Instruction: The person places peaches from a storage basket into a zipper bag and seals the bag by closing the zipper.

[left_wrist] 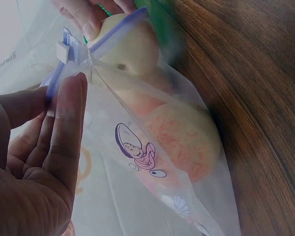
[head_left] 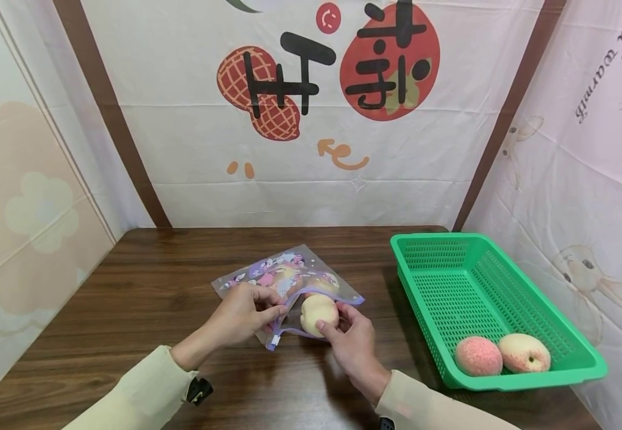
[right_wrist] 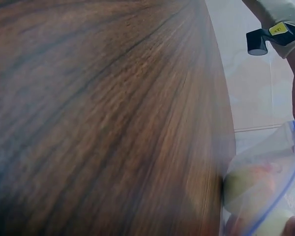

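Note:
A clear zip bag (head_left: pixel 284 278) with cartoon prints and a purple zipper lies on the wooden table (head_left: pixel 155 298). My left hand (head_left: pixel 246 310) pinches the bag's upper lip near the slider and holds the mouth apart. My right hand (head_left: pixel 351 337) grips a pale yellow peach (head_left: pixel 317 310) that sits half inside the mouth. In the left wrist view the zip bag (left_wrist: pixel 152 162) shows a pink peach (left_wrist: pixel 187 142) inside, below the pale peach (left_wrist: pixel 130 46), with my left hand's fingers (left_wrist: pixel 64 118) on the zipper strip. The right wrist view catches the bag (right_wrist: pixel 270 191) at its lower right corner.
A green plastic basket (head_left: pixel 450 263) stands at the table's right, holding two pink-and-yellow peaches (head_left: pixel 478 355) (head_left: pixel 524 352) in its near corner. Printed cloth walls close off the back and both sides.

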Available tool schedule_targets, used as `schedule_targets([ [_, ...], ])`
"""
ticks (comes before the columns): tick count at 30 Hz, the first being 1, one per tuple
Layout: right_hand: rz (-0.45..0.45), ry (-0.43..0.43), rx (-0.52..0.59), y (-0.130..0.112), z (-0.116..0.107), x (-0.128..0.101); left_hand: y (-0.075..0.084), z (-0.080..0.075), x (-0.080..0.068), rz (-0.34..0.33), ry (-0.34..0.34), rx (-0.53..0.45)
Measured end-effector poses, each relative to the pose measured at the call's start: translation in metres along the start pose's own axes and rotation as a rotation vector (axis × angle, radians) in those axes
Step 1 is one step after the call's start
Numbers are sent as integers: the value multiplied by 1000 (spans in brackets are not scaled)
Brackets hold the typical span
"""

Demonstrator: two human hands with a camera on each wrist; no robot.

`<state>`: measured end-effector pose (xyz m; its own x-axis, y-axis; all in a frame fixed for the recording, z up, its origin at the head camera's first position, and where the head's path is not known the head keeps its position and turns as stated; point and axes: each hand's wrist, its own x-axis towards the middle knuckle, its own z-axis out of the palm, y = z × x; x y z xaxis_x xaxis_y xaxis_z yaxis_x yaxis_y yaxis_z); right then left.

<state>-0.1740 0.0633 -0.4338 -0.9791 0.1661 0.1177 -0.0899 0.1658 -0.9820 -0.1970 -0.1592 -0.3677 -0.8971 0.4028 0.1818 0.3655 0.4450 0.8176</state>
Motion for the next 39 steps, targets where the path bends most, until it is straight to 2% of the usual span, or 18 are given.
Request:
schedule_targets([
  [20, 11, 86, -53, 0, 29, 19, 0, -1, 0, 20, -28, 73],
  [25, 16, 74, -68, 0, 32, 25, 0, 0, 1, 22, -51, 47],
  [34, 3, 51, -186, -3, 39, 36, 1, 0, 2, 49, -86, 61],
  [39, -29, 39, -267, -4, 43, 40, 1, 2, 3, 48, -102, 32],
])
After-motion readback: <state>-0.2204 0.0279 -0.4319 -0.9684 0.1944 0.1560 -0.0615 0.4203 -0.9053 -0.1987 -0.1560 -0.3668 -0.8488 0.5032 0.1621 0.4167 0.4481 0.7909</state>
